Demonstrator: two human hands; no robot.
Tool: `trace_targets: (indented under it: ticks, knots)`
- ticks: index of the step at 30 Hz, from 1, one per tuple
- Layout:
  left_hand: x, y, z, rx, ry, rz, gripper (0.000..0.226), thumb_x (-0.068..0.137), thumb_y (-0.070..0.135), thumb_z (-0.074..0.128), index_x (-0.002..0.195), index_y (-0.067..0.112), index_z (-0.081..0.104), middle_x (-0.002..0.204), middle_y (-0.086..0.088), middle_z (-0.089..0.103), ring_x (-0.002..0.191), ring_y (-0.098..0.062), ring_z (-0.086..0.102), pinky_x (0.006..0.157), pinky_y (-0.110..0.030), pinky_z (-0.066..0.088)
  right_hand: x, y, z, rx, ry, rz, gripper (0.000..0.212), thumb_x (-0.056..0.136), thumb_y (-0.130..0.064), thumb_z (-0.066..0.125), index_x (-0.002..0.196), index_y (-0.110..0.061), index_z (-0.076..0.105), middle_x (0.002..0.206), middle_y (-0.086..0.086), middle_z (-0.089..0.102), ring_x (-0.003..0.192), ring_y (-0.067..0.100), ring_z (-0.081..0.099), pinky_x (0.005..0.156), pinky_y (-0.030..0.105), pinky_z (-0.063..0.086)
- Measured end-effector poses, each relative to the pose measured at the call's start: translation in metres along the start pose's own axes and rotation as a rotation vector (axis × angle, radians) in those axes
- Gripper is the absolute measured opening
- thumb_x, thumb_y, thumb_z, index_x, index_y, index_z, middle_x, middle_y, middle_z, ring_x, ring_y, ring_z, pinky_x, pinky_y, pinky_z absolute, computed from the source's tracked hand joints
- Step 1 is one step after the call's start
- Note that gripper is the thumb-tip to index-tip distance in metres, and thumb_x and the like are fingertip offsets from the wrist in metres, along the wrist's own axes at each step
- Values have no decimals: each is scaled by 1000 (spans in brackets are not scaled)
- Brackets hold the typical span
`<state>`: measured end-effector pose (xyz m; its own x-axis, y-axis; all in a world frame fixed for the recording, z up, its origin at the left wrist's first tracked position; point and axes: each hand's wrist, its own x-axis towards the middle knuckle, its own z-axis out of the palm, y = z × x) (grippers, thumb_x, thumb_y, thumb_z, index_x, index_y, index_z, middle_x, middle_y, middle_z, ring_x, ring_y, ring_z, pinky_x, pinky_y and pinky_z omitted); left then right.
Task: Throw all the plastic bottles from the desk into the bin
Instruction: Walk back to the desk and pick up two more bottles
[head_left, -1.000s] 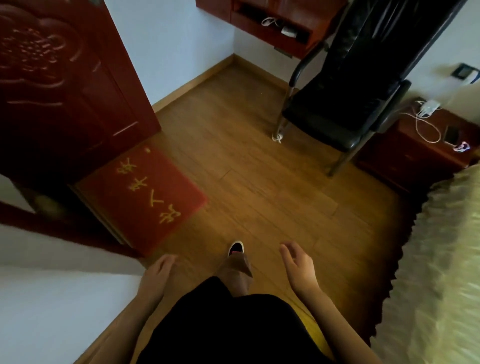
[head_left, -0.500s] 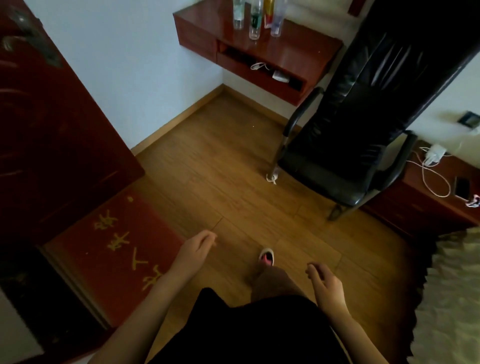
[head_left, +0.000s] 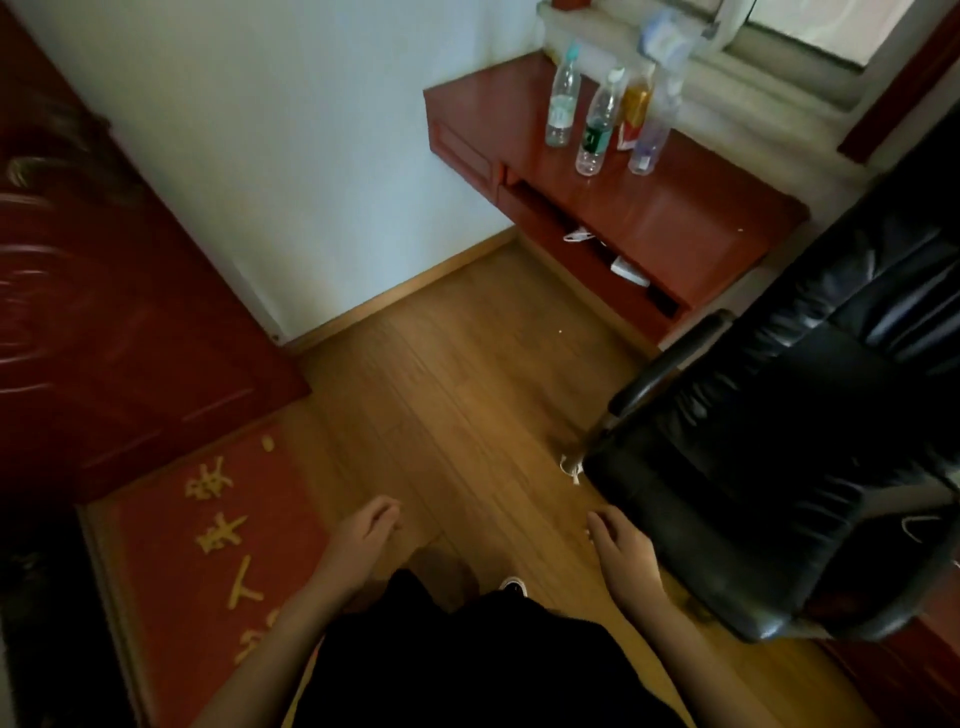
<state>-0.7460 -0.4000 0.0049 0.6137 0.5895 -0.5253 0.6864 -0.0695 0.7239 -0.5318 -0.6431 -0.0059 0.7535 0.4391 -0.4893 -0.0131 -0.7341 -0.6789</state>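
Several plastic bottles stand upright in a cluster on the far end of the red wall-mounted desk (head_left: 691, 208): a clear one with a teal cap (head_left: 562, 98), one with a green label (head_left: 598, 130), an orange-labelled one (head_left: 635, 111) and a pale one (head_left: 652, 137). My left hand (head_left: 366, 535) and my right hand (head_left: 621, 553) hang low over the wooden floor, far from the desk, both empty with loosely spread fingers. No bin is in view.
A black leather armchair (head_left: 789, 457) stands at the right, between me and the desk's near end. A dark red door (head_left: 104, 322) is at the left, a red doormat (head_left: 208, 545) below it. My shoe (head_left: 514, 586) shows between my hands. A window sill runs behind the desk.
The view has swung up and toward the desk as I walk forward. The bottles now show in full, the chair is closer, and the bedside cabinet and bed have left the frame.
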Motion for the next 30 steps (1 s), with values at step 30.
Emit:
trace_targets:
  ticks: [30]
  knots:
    - [538,295,-146,138,-128,211,20,101,26,40,92,34,56,94,0,67,90,-14,64,82,-30,53,476,-288,-62,222,217,55,16,98,-30,50,88,-29,63,88,0,69,83,19,67,76,37,55]
